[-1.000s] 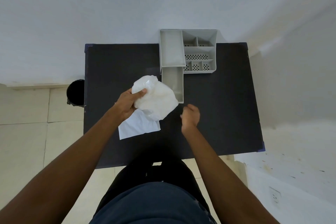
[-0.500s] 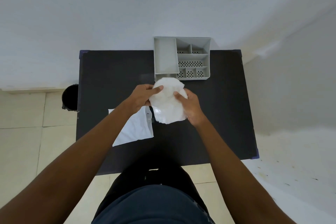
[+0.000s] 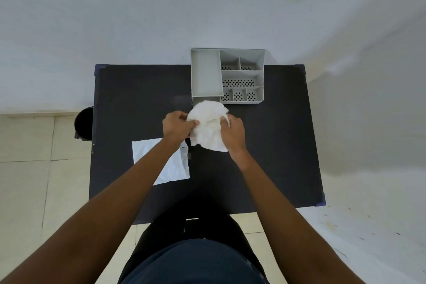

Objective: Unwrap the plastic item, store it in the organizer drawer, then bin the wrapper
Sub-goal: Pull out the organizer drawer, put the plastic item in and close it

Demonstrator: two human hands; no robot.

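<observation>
View: head, single wide-angle camera, worn. Position: above the near edge of the dark counter (image 3: 265,145), looking forward and steeply down. Field: the whole counter top, the grey organizer (image 3: 239,76) at its far edge, pale wall beyond, tiled floor (image 3: 34,180) at left. Nearness: both forearms enter from the bottom corners; torso and legs fill the lower centre. Distortion: straight edges bow outward toward the frame borders. Second view: none, so nothing is shared.

I see both hands gripping a crumpled white plastic bundle (image 3: 208,125), left hand (image 3: 176,127) and right hand (image 3: 232,132) on opposite sides. A grey organizer (image 3: 227,75) sits just beyond them, and a flat white wrapper (image 3: 161,161) lies under my left forearm.
</observation>
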